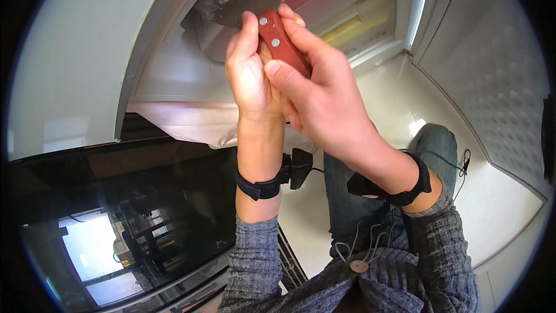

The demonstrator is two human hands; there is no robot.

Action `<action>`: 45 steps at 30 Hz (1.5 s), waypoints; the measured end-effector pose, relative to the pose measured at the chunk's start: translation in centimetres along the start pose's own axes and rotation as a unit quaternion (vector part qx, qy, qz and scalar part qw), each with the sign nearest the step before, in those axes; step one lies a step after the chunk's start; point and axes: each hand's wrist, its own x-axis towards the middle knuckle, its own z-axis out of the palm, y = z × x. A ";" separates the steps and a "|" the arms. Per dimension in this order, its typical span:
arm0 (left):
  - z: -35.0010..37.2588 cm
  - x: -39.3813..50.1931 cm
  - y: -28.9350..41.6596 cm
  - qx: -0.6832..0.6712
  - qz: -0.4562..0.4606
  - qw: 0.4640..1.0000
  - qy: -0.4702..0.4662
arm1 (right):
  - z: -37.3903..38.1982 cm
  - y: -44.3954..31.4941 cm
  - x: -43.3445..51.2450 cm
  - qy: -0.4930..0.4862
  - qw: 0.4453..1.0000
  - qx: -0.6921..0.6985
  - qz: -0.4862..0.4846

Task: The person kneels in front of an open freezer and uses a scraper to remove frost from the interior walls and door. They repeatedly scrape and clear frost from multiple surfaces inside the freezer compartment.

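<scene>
A broad metal blade (260, 2) with a red riveted handle (278, 43) is held up at the top centre of the head view. Pale, frost-like residue lies on or shows at the blade's upper left. My right hand (325, 82) grips the handle from the right, thumb on its near side. My left hand (254, 65) has its palm turned up beneath the handle, thumb raised beside the joint of blade and handle. Its other fingers are partly hidden. Each wrist wears a black strap with a small black device.
Behind the blade is a pale compartment with red and yellow panels (365, 21). A white cloth (191, 121) hangs below it. A glossy black panel (173, 208) fills the lower left. A dimpled white panel (499, 74) stands right, and a thin black cable (464, 161) lies near my knee.
</scene>
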 end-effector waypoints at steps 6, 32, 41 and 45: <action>0.1 -1.1 -0.7 0.029 -0.012 0.999 -0.031 | 0.2 0.1 -0.5 0.030 0.999 -0.041 0.005; -0.4 1.9 0.6 -0.023 -0.044 0.999 -0.006 | 0.0 -0.3 2.5 0.020 1.000 -0.011 0.011; 0.6 -2.1 -1.3 0.097 0.040 0.993 0.045 | 0.2 0.2 -0.6 0.013 0.999 -0.006 0.032; 1.1 1.0 0.7 0.060 -0.020 0.995 0.072 | 0.3 -0.1 2.0 0.004 1.000 0.001 0.028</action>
